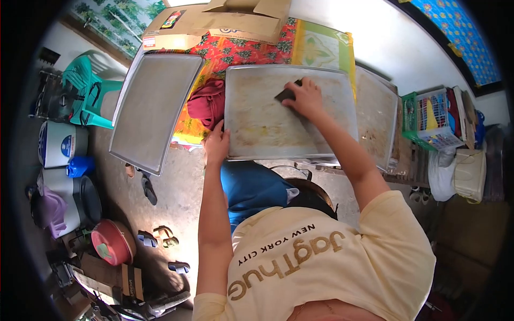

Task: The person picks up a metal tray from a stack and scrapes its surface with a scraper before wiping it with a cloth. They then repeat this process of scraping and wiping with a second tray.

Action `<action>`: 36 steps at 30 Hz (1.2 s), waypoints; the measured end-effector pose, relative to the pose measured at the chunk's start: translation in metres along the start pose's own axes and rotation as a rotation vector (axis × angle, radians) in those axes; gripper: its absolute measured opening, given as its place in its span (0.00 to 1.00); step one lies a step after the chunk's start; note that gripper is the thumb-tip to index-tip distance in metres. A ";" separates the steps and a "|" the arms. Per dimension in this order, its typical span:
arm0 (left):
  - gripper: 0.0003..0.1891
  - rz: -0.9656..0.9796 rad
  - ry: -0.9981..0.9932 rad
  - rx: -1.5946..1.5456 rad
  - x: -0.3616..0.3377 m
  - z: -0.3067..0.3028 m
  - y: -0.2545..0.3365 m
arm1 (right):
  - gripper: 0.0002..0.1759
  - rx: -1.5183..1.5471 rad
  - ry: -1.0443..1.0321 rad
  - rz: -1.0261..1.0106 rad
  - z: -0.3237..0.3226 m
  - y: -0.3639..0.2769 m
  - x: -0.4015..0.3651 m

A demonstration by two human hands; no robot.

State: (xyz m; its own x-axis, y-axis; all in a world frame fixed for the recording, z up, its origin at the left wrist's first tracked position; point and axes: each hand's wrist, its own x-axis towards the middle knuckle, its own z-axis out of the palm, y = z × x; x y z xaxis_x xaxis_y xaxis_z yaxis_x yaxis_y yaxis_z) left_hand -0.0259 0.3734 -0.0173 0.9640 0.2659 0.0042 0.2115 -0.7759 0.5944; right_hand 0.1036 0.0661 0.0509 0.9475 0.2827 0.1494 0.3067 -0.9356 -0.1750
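Right hand (pixel 306 99) clamps dark pad (pixel 287 96); left hand (pixel 216 143) touches edge of tray (pixel 257 115), clamping unclear. Heavy pressure with weak left-hand support may slide tray.

It looks like a room in somebody's home.
Slippers (pixel 149 191) lie about on the grey floor (pixel 163 211), and a green plastic chair (pixel 80 80) stands off to one side. There is a bright red table cover (pixel 241 52) with leafy shapes, a blue flowery curtain (pixel 458 40), a big red basin (pixel 109 243) and a green plastic basket (pixel 409 117) near other household stuff.
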 end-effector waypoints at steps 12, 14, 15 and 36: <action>0.25 -0.059 -0.026 -0.046 -0.001 -0.004 0.008 | 0.26 0.047 0.028 -0.151 -0.005 -0.054 -0.057; 0.25 -0.092 -0.076 -0.044 -0.001 -0.009 0.015 | 0.26 0.037 0.030 -0.127 -0.005 -0.053 -0.057; 0.25 -0.109 -0.100 -0.043 -0.001 -0.010 0.016 | 0.26 0.046 0.038 -0.079 -0.004 -0.048 -0.052; 0.24 -0.103 -0.086 -0.055 -0.001 -0.012 0.016 | 0.34 -0.033 -0.043 0.238 -0.039 0.056 -0.092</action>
State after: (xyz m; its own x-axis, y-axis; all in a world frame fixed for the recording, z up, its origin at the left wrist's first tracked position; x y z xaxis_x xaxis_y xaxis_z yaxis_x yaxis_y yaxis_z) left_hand -0.0253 0.3674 0.0015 0.9485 0.2905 -0.1264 0.3027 -0.7137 0.6317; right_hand 0.0299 -0.0210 0.0654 0.9959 0.0615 0.0662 0.0719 -0.9831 -0.1682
